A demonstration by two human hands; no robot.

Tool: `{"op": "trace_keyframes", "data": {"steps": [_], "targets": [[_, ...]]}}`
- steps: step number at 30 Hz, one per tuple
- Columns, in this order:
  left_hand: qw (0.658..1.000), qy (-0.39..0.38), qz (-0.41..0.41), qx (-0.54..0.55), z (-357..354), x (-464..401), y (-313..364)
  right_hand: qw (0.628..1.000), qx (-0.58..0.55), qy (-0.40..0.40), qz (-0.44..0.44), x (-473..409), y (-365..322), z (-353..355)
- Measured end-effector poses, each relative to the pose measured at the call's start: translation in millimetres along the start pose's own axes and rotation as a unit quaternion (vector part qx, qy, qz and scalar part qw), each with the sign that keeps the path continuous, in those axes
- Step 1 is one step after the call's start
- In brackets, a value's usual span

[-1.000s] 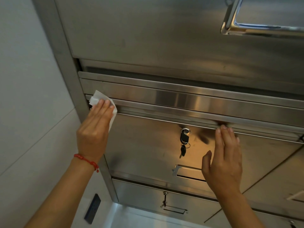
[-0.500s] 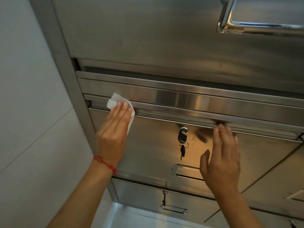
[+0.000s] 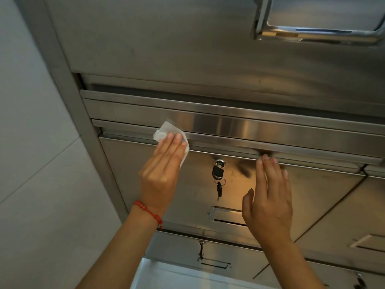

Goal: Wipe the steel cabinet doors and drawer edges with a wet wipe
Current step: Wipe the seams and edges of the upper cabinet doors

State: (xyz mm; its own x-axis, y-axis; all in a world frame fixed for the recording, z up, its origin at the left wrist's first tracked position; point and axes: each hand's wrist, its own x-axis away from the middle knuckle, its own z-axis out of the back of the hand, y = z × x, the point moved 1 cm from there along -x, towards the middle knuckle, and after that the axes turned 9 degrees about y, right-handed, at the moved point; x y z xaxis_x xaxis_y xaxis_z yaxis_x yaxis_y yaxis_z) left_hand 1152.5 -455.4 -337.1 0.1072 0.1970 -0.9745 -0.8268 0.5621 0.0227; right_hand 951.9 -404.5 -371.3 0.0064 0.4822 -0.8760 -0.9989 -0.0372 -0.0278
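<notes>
Now — left hand point(image 3: 161, 170) flat, fingers straight, pressing crumpled white wet wipe point(image 3: 166, 132) onto brushed steel drawer edge point(image 3: 239, 130) | right hand point(image 3: 269, 195) spread, fingertips touching steel cabinet door point(image 3: 312, 190) top — black key point(image 3: 217, 171) hangs between hands.

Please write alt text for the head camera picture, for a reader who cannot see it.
A person's left hand presses a white wet wipe flat against the top edge of a steel cabinet door, while the right hand rests open on it. Keys hang from the door's lock between the hands.
</notes>
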Motion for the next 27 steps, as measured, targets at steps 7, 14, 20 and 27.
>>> {"op": "trace_keyframes", "data": {"steps": [7, 14, 20, 27], "targets": [[0.999, -0.023, -0.015, 0.020, -9.0, 0.0, 19.5, 1.000, 0.006, -0.019, 0.001, -0.7, 0.6, 4.7], [0.998, -0.033, -0.026, 0.041, -11.8, -3.3, 36.3, 0.999, 0.009, -0.043, 0.009, -2.1, 3.1, 9.6], [0.996, -0.053, -0.030, 0.060, -8.3, -1.4, 44.9, 0.996, 0.007, -0.080, 0.027, -4.5, 7.3, 17.7], [0.994, -0.057, -0.059, 0.067, 7.7, 2.8, 57.8, 0.993, -0.041, -0.108, 0.023, -8.0, 8.7, 30.8]]}}
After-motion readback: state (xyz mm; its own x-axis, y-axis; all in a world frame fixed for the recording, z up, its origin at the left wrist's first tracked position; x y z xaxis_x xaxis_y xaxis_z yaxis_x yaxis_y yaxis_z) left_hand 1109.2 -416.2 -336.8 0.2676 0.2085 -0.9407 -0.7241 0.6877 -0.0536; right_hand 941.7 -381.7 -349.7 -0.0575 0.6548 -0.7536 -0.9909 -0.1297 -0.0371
